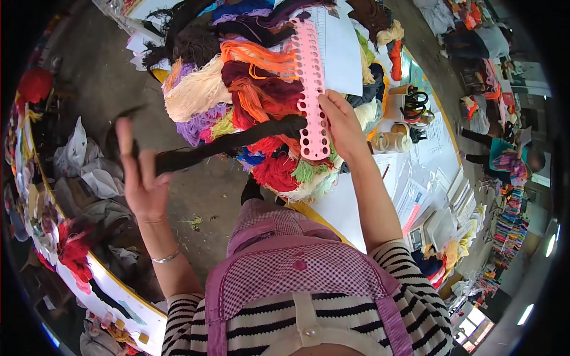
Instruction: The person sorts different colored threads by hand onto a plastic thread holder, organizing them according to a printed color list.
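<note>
Dark yarn strand (225, 147): stretched across the near edge of the yarn pile (202, 89), from the left hand (142, 178) to the lower holes of the pink hole card (310, 89).
Left hand: fingers mostly spread, with the strand caught between them out over the floor (202, 196). The exact pinch is blurred.
Right hand (341, 124): fingers clamped on the card's right edge, holding it upright against the pile.
Risk of slipping: the left hold looks loose, so a hard pull could draw the strand out of the fingers.
Risk of snagging: the strand lies across red, green and purple skeins and could drag loose loops off the desk (350, 213).
Risk to the card: it is held by one edge only, so a sideways tug could twist it.
Around: a white sheet (341, 53) lies behind the card, and a cup of scissors (415, 104) and a jar (392, 141) stand to the right.
In the way: the heaped yarn crowds the card's left side.
</note>
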Available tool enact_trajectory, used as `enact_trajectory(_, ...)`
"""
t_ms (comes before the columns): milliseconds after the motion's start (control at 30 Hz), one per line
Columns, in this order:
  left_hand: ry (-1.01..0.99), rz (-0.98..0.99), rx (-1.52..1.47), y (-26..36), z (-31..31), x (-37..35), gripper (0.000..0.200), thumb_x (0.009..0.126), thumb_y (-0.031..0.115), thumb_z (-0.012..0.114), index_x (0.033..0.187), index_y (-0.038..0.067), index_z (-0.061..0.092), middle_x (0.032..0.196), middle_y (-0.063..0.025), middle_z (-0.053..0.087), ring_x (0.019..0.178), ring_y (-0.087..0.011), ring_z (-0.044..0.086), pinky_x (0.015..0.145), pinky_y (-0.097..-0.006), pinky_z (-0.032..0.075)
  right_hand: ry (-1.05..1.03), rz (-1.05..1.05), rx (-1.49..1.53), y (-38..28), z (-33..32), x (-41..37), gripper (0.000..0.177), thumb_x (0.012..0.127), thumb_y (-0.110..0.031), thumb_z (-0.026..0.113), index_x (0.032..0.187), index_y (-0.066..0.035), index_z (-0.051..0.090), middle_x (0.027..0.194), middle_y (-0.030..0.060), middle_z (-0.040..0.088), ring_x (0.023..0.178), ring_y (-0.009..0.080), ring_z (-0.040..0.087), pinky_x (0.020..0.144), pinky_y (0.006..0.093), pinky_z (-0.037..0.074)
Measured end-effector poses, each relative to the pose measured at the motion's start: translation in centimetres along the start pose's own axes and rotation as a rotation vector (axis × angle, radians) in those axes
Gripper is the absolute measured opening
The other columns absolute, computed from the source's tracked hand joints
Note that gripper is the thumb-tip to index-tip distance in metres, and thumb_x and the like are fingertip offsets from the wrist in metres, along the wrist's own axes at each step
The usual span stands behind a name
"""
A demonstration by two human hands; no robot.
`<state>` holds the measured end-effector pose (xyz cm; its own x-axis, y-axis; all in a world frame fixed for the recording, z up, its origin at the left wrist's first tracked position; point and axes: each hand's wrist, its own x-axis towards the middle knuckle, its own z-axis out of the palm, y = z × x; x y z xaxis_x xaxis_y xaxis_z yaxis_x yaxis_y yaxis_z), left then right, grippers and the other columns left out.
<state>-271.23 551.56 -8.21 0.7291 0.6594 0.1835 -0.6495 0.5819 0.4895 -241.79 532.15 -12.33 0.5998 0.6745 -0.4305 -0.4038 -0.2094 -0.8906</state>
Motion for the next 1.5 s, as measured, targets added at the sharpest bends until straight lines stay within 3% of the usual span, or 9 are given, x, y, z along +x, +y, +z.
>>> enact_trajectory(100, 0.277, -0.208, 0.331, 0.1, 0.9, 0.8, 0.043, 0.100, 0.043, 0.036, 0.069, 0.013, 0.038, 0.058, 0.0048, 0.028, 0.050, -0.0051, 0.021, 0.052, -0.0197, 0.029, 0.131, -0.196, -0.224, 1.0, 1.4, -0.2, 0.019, 0.097, -0.024, 0.049, 0.099, -0.007, 0.057, 0.078, -0.0049, 0.052, 0.070, 0.0009, 0.045, 0.061, 0.0184, 0.038)
enact_trajectory(400, 0.538, -0.191, 0.297, 4.5, -3.8, -1.9, 0.046, 0.100, 0.039, 0.039, 0.060, 0.018, 0.028, 0.052, 0.0068, 0.018, 0.042, -0.0045, 0.012, 0.039, -0.0191, 0.014, 0.243, -0.364, -0.519, -1.7, 2.5, -2.3, 0.023, 0.098, -0.025, 0.047, 0.093, -0.004, 0.055, 0.062, -0.0039, 0.043, 0.052, 0.0030, 0.039, 0.047, 0.0197, 0.035)
enact_trajectory(467, 0.929, -0.280, 0.484, 2.9, -5.3, -2.1, 0.043, 0.099, 0.041, 0.041, 0.063, 0.016, 0.043, 0.050, 0.0058, 0.031, 0.040, -0.0034, 0.025, 0.039, -0.0201, 0.016, 0.220, -0.487, -0.586, -1.3, 2.1, -1.4, 0.024, 0.098, -0.025, 0.048, 0.091, -0.003, 0.055, 0.063, -0.0028, 0.044, 0.052, 0.0039, 0.039, 0.048, 0.0207, 0.036)
enact_trajectory(700, 0.197, -0.470, 1.554, -4.2, -1.8, -2.0, 0.027, 0.086, 0.017, 0.066, 0.108, 0.002, 0.064, 0.092, -0.0055, 0.065, 0.061, -0.0124, 0.063, 0.058, -0.0234, 0.051, 0.114, -0.552, -0.751, -4.3, 3.8, -3.6, 0.021, 0.097, -0.020, 0.048, 0.095, 0.000, 0.055, 0.074, 0.0027, 0.054, 0.067, 0.0101, 0.048, 0.063, 0.0251, 0.043)
enact_trajectory(867, 0.097, -0.351, 0.956, -9.5, 6.6, 1.2, 0.024, 0.086, 0.015, 0.067, 0.097, -0.007, 0.064, 0.072, -0.0036, 0.063, 0.060, -0.0116, 0.062, 0.051, -0.0210, 0.048, 0.058, -0.630, -0.662, -3.7, 5.4, -5.1, 0.021, 0.095, -0.020, 0.050, 0.094, 0.000, 0.055, 0.075, 0.0098, 0.056, 0.066, 0.0206, 0.053, 0.061, 0.0300, 0.043)
enact_trajectory(933, -0.001, -0.766, 0.822, -9.1, 7.4, 1.9, 0.021, 0.086, 0.013, 0.067, 0.095, -0.005, 0.063, 0.074, -0.0040, 0.063, 0.063, -0.0105, 0.063, 0.053, -0.0198, 0.048, 0.071, -0.653, -0.638, -3.9, 5.3, -5.5, 0.020, 0.094, -0.020, 0.052, 0.093, 0.000, 0.056, 0.073, 0.0167, 0.057, 0.063, 0.0320, 0.058, 0.059, 0.0362, 0.044)
enact_trajectory(1000, -0.036, -0.784, 0.785, -9.3, 7.6, 1.8, 0.017, 0.086, 0.012, 0.066, 0.093, -0.003, 0.064, 0.078, -0.0032, 0.063, 0.064, -0.0098, 0.064, 0.056, -0.0202, 0.049, 0.011, -0.468, -0.592, -4.0, 4.8, -5.9, 0.021, 0.098, -0.021, 0.047, 0.096, -0.001, 0.055, 0.076, 0.0003, 0.050, 0.069, 0.0076, 0.046, 0.065, 0.0213, 0.041)
enact_trajectory(1267, -0.264, -0.073, 1.499, -10.8, 8.0, 1.1, 0.013, 0.083, 0.005, 0.065, 0.094, -0.003, 0.063, 0.084, -0.0051, 0.067, 0.072, -0.0124, 0.065, 0.059, -0.0294, 0.049, 0.003, -0.435, -0.581, -2.6, 4.0, -6.9, 0.024, 0.097, -0.022, 0.050, 0.111, -0.003, 0.052, 0.088, -0.0008, 0.054, 0.074, 0.0035, 0.047, 0.066, 0.0192, 0.041)
enact_trajectory(1500, -0.128, -0.391, 0.858, -11.4, 8.6, -0.1, 0.035, 0.082, -0.003, 0.061, 0.115, -0.004, 0.050, 0.094, -0.0114, 0.068, 0.085, -0.0093, 0.065, 0.073, -0.0238, 0.052, -0.118, -0.383, -0.018, -3.4, 3.7, -7.5, 0.027, 0.095, -0.018, 0.054, 0.117, -0.003, 0.051, 0.086, -0.0019, 0.060, 0.066, 0.0007, 0.052, 0.055, 0.0167, 0.042)
